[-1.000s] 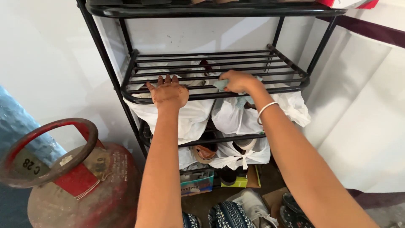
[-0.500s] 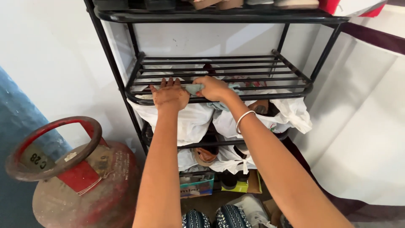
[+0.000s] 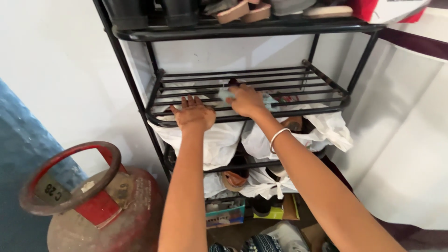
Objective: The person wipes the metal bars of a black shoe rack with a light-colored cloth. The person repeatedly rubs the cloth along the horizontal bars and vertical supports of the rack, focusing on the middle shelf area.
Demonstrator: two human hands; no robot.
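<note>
- left hand (image 3: 193, 114) is flat, palm down, fingers spread a bit, arm stretched straight out
- right hand (image 3: 246, 100) reaches slightly further, fingers curled down, thin bangle on that wrist

Left hand (image 3: 195, 115) flat, fingers spread, on front rail of black wire shelf (image 3: 322, 80). Right hand (image 3: 246, 100) at its 2 o'clock presses pale blue cloth (image 3: 227, 94) onto bars, bangle (image 3: 278, 137) on wrist. White bags (image 3: 219, 140) beneath. Red gas cylinder (image 3: 100, 205) at 8 o'clock.
</note>
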